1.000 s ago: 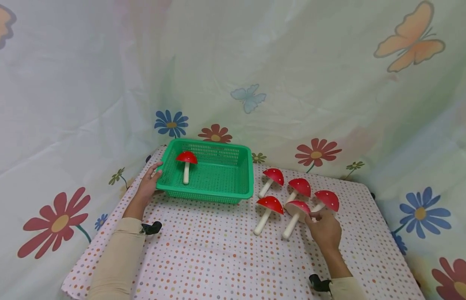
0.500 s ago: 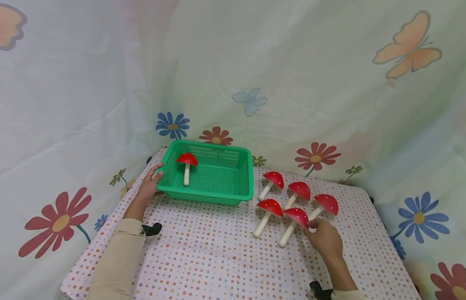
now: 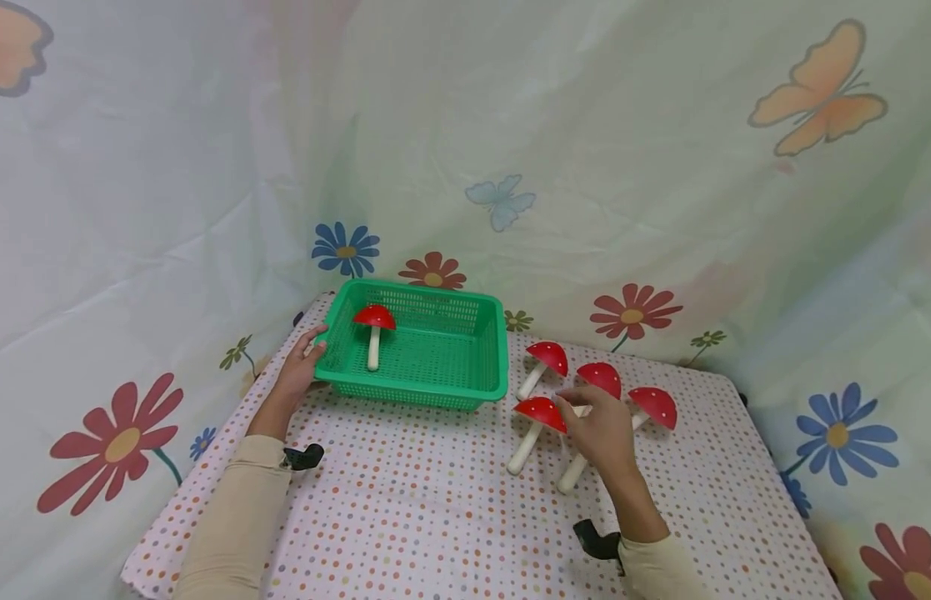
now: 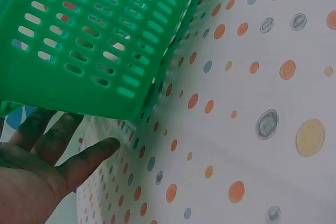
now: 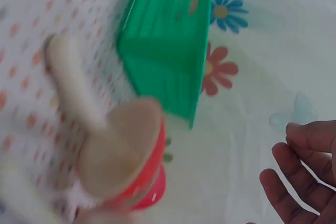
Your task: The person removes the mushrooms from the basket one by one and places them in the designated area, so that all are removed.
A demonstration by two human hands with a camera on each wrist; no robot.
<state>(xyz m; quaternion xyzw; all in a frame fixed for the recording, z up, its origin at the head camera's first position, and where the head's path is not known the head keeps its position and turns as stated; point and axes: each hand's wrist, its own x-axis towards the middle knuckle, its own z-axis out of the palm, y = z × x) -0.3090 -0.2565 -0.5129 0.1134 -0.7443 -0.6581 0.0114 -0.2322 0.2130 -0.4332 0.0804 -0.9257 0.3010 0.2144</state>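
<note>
My left hand [image 3: 294, 371] is at the left end of a green plastic basket [image 3: 405, 393], fingertips touching the rim. In the left wrist view its fingers are fairly straight and the thumb stands away from the wall. Inside the basket lies a red-capped toy mushroom [image 3: 374, 317] with a white stem. My right hand [image 3: 603, 429] hovers over the mushrooms on the table, its fingertips beside the front-left mushroom [image 3: 540, 414]. It covers the cap of another mushroom [image 3: 573, 473], whose stem shows below. The right wrist view has these fingers [image 5: 281, 195] loosely bent, holding nothing.
Several mushrooms lie right of the basket, including a back-left one [image 3: 548, 357], a middle one [image 3: 600, 377] and a right one [image 3: 653, 407]. A dotted cloth [image 3: 420, 508] covers the table. Behind it hangs a printed curtain [image 3: 623, 208].
My right hand let go of the front-right mushroom, whose cap had been tilted and now lies down, and moved left toward its neighbour. The left hand and basket have stayed in place.
</note>
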